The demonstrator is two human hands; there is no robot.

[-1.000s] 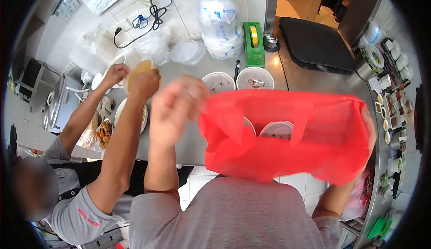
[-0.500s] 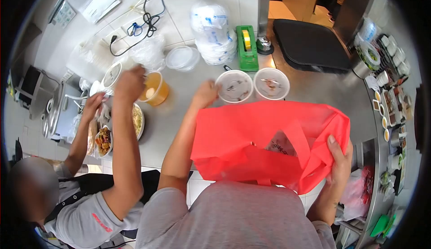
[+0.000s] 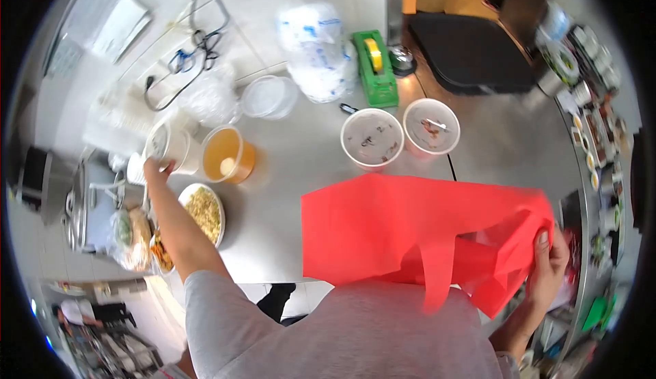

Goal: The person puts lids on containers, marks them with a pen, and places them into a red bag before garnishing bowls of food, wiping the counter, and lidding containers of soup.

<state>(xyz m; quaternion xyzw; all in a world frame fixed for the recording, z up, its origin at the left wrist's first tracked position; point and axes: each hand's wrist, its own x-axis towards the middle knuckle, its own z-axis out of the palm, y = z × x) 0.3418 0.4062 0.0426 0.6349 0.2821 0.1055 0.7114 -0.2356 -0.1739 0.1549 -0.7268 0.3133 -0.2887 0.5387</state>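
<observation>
My right hand grips the right end of a red fabric bag, which lies on its side against my front at the counter edge. Its handle loop hangs down. My left hand is stretched far left, at a stack of white tubs; its fingers are mostly hidden, so I cannot see if it holds one. Beside it stands a clear tub of orange liquid with a pale round thing inside. Below is a bowl of noodle-like food. Two lidded white tubs stand beyond the bag.
A green tape dispenser, a call bell and a black tray stand at the back. Wrapped white containers and clear lids are beside the wall. Another bowl of food is partly behind my left arm.
My left hand has left the lidded tub and moved far left to the stacked tubs. The co-worker's arms have gone from the counter. My right hand still grips the bag.
</observation>
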